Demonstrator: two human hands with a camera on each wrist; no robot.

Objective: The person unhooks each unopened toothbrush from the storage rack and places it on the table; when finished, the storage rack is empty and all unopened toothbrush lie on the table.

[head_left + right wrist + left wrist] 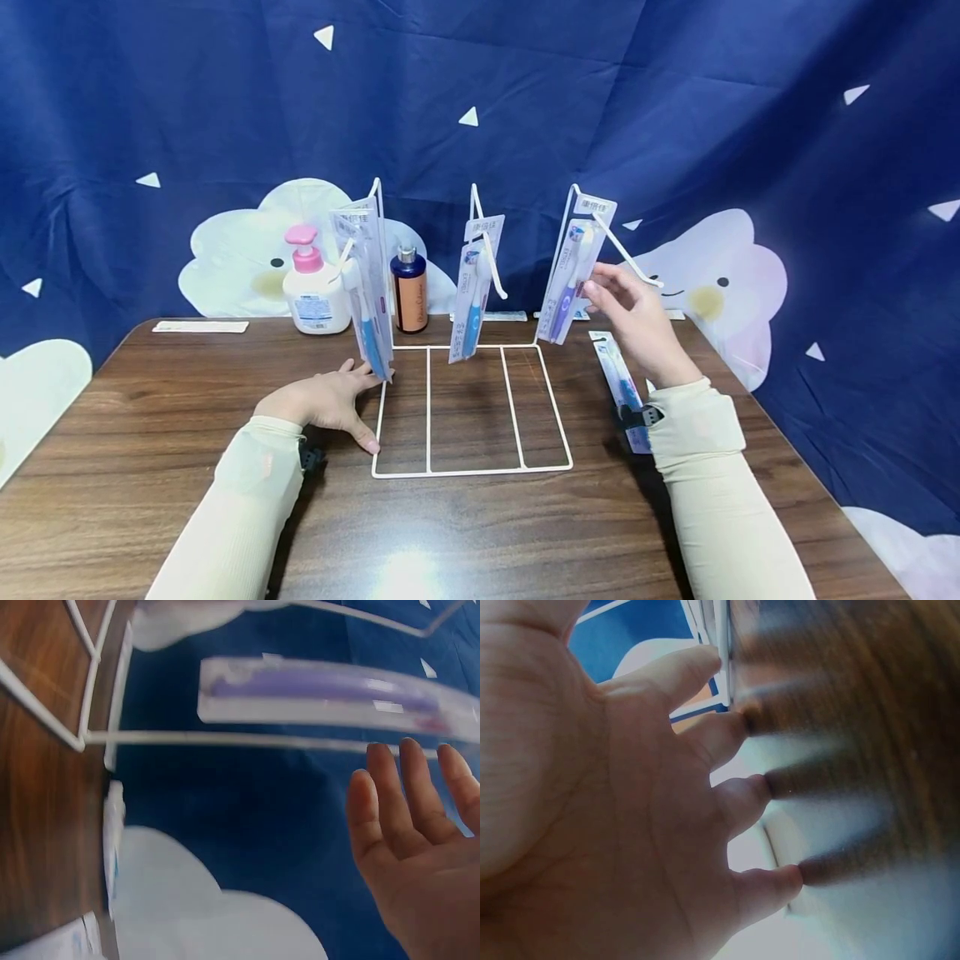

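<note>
While the left hand [324,402] lies flat with fingers spread, steadying the wire rack [472,472], the right hand [632,312], fingers loose, hovers at the purple toothbrush pack [572,279] hung on its hook. My read: hanging is underway, and next comes pinching the spare pack [619,385] lying on the table [150,450].

Wooden table [150,467] bearing wire rack [472,471]

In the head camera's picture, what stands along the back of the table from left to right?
White card → pink-capped pump bottle → left hanging toothbrush pack → brown bottle → middle toothbrush pack → purple toothbrush pack → right hand.
</note>
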